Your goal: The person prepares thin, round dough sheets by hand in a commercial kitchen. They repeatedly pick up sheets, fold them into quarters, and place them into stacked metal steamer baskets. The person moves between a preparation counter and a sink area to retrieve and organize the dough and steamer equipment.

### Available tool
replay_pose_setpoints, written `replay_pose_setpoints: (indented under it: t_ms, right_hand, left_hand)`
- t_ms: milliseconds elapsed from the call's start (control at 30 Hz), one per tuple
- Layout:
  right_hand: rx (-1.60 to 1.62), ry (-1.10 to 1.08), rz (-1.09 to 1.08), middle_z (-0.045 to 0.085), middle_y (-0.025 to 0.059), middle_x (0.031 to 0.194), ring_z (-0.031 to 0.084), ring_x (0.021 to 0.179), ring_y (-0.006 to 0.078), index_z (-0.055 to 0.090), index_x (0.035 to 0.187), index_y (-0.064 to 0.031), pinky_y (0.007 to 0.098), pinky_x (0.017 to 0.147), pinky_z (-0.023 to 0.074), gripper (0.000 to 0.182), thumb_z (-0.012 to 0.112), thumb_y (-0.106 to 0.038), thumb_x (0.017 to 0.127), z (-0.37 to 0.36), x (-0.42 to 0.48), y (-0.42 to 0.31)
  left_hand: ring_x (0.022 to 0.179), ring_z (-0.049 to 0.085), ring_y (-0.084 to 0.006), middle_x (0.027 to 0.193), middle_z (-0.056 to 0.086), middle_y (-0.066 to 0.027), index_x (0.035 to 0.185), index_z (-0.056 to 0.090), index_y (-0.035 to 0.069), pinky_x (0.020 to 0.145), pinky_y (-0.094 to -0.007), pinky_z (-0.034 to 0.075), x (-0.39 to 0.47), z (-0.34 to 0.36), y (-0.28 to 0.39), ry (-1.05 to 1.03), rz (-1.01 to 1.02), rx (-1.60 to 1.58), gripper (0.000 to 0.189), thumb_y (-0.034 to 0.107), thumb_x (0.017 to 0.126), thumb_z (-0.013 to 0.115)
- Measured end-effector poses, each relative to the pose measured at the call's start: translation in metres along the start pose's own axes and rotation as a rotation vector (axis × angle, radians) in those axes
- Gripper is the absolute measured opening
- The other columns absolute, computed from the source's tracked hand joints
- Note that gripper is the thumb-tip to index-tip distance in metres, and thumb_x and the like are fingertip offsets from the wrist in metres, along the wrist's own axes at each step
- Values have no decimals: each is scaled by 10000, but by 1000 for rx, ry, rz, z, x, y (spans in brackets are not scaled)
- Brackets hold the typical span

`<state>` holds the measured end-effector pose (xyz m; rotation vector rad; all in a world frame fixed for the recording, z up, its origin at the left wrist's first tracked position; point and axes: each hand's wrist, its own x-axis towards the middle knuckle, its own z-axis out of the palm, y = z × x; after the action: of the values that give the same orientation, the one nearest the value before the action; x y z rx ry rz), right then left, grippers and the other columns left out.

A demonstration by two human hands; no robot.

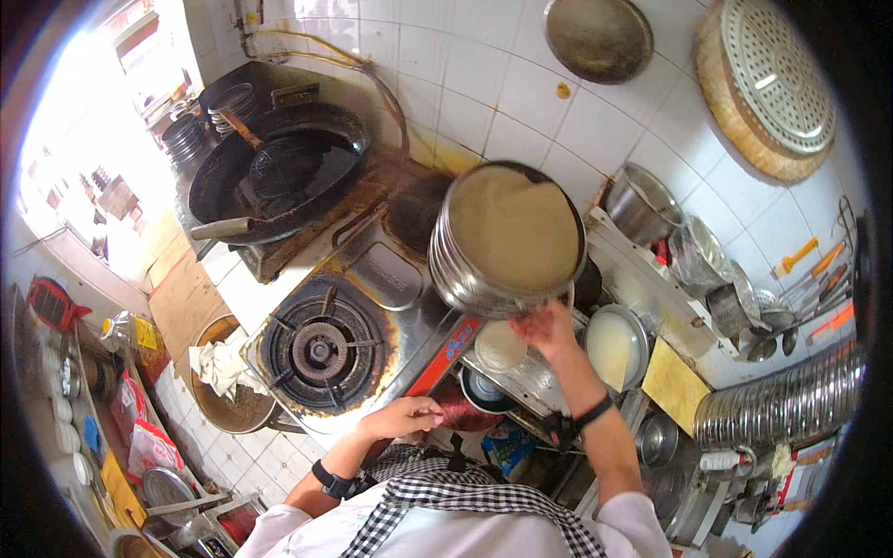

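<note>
My right hand [543,326] is at the near side of a stack of round steel steamer tiers [464,282], its fingers closed on the edge. A beige sheet [516,227], apparently cloth, covers the top tier and is folded near the far rim. The stack stands at the right end of the steel stove [411,335]. My left hand [403,417] hovers by the stove's front edge, holding nothing, with thumb and fingers a little apart. Left of the stack, a gas burner [319,351] has no pot on it. A round pale disc [499,347] lies just under my right hand.
A large black wok [209,174] containing a wood-handled strainer [268,164] sits at the back left. To the right stand a metal bowl of pale contents [610,349], a yellow board [671,380] and a long row of steel rings [774,397]. A wide pan [230,411] is low at left.
</note>
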<state>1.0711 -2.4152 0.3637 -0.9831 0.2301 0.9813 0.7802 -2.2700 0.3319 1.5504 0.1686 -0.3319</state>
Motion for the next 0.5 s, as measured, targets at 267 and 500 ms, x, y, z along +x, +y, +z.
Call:
replay_pose_setpoints:
  t_ms: [267, 500]
  right_hand:
    - [-139, 101, 36, 504, 241, 862, 531, 832, 393, 468, 898, 105, 405, 667, 488, 435, 607, -215, 638, 103, 144, -35]
    - [-97, 168, 170, 457, 278, 942, 513, 867, 414, 396, 982, 151, 436, 681, 465, 561, 623, -202, 610, 108, 184, -28]
  left_hand:
    - [768, 545, -91, 847, 597, -40, 1012, 539, -19, 680, -224, 438, -48, -20, -18, 264, -7, -213, 249, 158, 838, 560]
    - [762, 575, -107, 837, 610, -65, 1017, 529, -46, 695, -224, 454, -68, -23, -23, 365, -106, -315, 258, 138, 838, 557]
